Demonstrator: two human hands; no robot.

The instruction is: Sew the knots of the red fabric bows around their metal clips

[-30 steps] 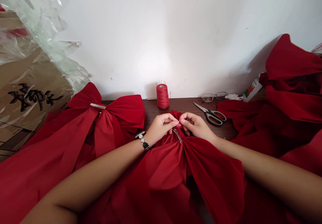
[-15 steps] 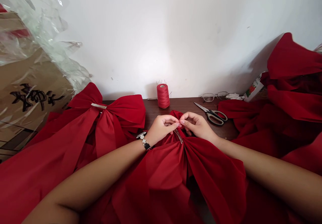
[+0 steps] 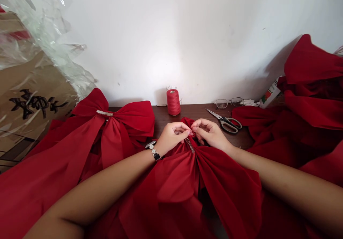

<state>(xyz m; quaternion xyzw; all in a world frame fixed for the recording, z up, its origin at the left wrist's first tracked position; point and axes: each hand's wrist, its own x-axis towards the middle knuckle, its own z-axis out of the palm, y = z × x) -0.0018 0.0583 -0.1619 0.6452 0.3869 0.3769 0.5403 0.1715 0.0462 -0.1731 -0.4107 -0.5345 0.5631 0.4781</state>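
Note:
A large red fabric bow (image 3: 227,181) lies in front of me, with a metal hair clip (image 3: 190,146) at its gathered middle. Just above the clip, my left hand (image 3: 174,135) is closed in a pinch, thumb against forefinger. My right hand (image 3: 210,135) pinches right beside it, the fingertips of both hands nearly touching. Whatever lies between the fingertips, perhaps thread or a fold of the cloth, is too small to make out. A watch (image 3: 155,155) is on my left wrist.
A red thread spool (image 3: 173,103) with needles in its top stands by the wall. Scissors (image 3: 226,122) and eyeglasses (image 3: 222,103) lie to its right. Another red bow (image 3: 134,115) with a clip lies left, near a cardboard box (image 3: 40,85). Red fabric (image 3: 313,103) is heaped at right.
Almost nothing differs. Both hands keep their pinch above the clip, with only a slight shift of the right fingers; the whole view moves a little.

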